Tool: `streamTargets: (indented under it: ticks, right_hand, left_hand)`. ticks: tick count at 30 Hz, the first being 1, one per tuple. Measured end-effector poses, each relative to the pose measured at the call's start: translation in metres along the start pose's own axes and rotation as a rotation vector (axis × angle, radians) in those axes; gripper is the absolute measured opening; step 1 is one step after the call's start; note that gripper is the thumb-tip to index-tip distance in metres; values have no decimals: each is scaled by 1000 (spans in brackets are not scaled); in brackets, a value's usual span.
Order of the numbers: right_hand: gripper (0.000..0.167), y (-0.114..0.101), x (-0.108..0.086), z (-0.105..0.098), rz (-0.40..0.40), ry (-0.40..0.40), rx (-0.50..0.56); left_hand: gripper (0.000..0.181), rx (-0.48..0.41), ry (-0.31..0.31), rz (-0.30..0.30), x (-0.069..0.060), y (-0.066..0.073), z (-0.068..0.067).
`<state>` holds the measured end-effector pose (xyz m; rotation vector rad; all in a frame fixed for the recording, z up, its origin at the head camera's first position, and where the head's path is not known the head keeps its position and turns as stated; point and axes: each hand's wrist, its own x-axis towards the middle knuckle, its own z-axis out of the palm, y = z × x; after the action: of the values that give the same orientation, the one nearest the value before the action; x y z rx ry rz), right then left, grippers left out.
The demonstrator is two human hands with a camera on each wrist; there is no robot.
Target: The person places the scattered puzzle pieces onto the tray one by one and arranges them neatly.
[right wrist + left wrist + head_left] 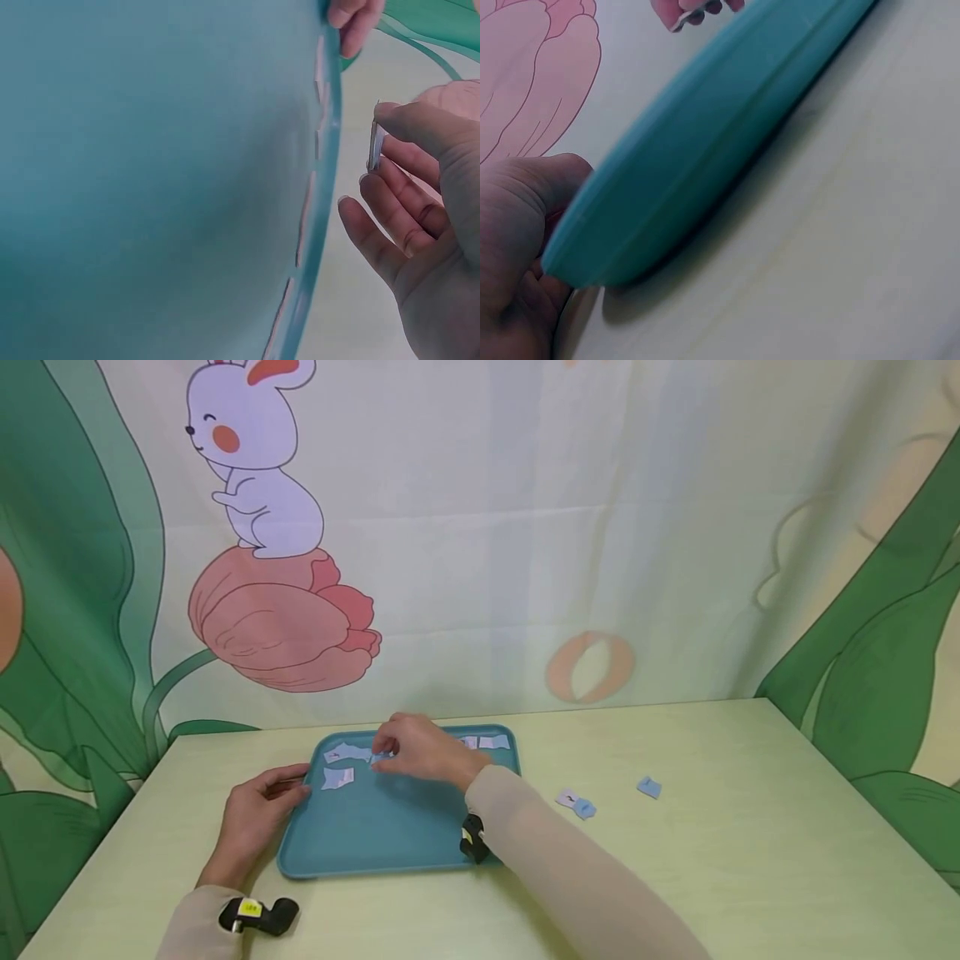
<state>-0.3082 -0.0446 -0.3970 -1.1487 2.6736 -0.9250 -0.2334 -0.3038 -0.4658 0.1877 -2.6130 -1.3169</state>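
Observation:
A teal tray (pixel 390 835) lies on the table, and my left hand (pixel 258 814) grips its left rim, thumb against the edge in the left wrist view. Above the tray's far side, my right hand (pixel 423 750) pinches a small pale-blue paper piece (pixel 376 146) between thumb and fingertip. The right wrist view has that piece edge-on, held apart from the tray. Similar pieces (pixel 347 752) lie along the tray's far edge at left, with another piece (pixel 337 778) just below them. More pieces (pixel 486 742) sit at the far right corner, partly hidden by my right hand.
On the pale table (pixel 750 860), right of the tray, lie a patterned pair of touching paper pieces (pixel 581 807) and a single blue piece (pixel 649 787). A curtain printed with a rabbit (pixel 270 510) hangs behind the table's far edge.

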Motion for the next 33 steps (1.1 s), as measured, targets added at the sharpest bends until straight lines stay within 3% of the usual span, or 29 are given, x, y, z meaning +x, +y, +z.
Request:
streamTargets:
  ticks: [17, 33]
  right_hand:
    - [22, 3, 15, 16, 58, -88, -73]
    - [19, -3, 17, 24, 45, -106, -221]
  left_hand:
    - [42, -12, -12, -13, -1, 1, 0]
    - [41, -7, -11, -16, -2, 1, -1]
